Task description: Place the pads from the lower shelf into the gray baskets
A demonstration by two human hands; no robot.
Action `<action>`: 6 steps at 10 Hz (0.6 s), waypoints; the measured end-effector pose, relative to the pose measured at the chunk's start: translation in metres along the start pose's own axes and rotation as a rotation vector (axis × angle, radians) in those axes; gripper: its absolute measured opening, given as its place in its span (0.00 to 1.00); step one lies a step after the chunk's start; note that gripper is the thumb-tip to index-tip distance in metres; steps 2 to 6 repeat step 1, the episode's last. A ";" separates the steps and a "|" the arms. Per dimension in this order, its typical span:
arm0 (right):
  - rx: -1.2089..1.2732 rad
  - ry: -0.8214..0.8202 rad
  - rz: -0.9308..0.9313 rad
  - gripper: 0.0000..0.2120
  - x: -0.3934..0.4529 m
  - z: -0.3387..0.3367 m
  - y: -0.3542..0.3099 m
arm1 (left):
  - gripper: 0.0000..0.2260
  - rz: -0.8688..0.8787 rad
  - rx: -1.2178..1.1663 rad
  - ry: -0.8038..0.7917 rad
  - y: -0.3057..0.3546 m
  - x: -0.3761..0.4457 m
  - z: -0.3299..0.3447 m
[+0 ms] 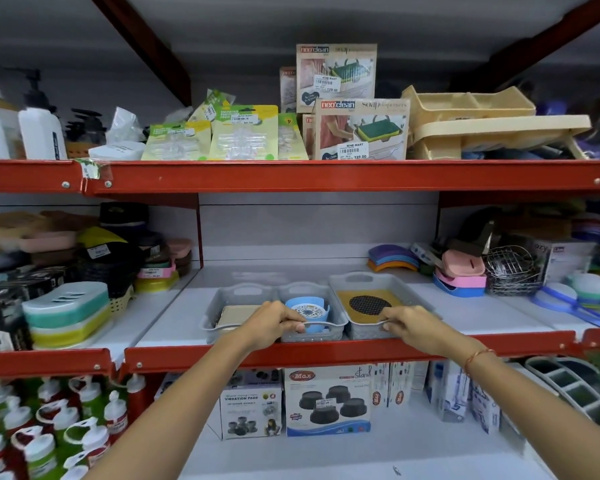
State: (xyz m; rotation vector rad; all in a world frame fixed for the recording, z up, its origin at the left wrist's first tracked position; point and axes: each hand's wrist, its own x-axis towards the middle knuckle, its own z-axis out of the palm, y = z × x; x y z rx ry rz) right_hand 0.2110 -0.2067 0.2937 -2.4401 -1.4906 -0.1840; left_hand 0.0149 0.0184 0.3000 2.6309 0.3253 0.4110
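Three gray baskets stand side by side on the middle shelf. The left basket (pixel 219 299) holds a beige pad (pixel 234 315). The middle basket (pixel 326 336) holds a blue round item (pixel 310 311). The right basket (pixel 354 284) holds a yellow pad with a black mesh disc (pixel 369 303). My left hand (pixel 274 323) grips the front rim of the middle basket. My right hand (pixel 413 327) grips the front rim of the right basket. On the lower shelf stand boxes of vibration pads (pixel 252 410) and a Max stand box (pixel 328 400).
The red shelf edge (pixel 326 353) runs just under my hands. Soap dishes (pixel 66 313) crowd the left of the middle shelf, and soap holders with a wire rack (pixel 513 268) fill the right. Bottles (pixel 49 427) fill the lower left. Boxes and trays sit on the top shelf.
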 end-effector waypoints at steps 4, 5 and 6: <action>-0.049 0.156 -0.082 0.14 0.009 -0.008 -0.014 | 0.13 0.036 0.060 0.021 0.012 0.002 -0.006; -0.049 0.156 -0.082 0.14 0.009 -0.008 -0.014 | 0.13 0.036 0.060 0.021 0.012 0.002 -0.006; -0.049 0.156 -0.082 0.14 0.009 -0.008 -0.014 | 0.13 0.036 0.060 0.021 0.012 0.002 -0.006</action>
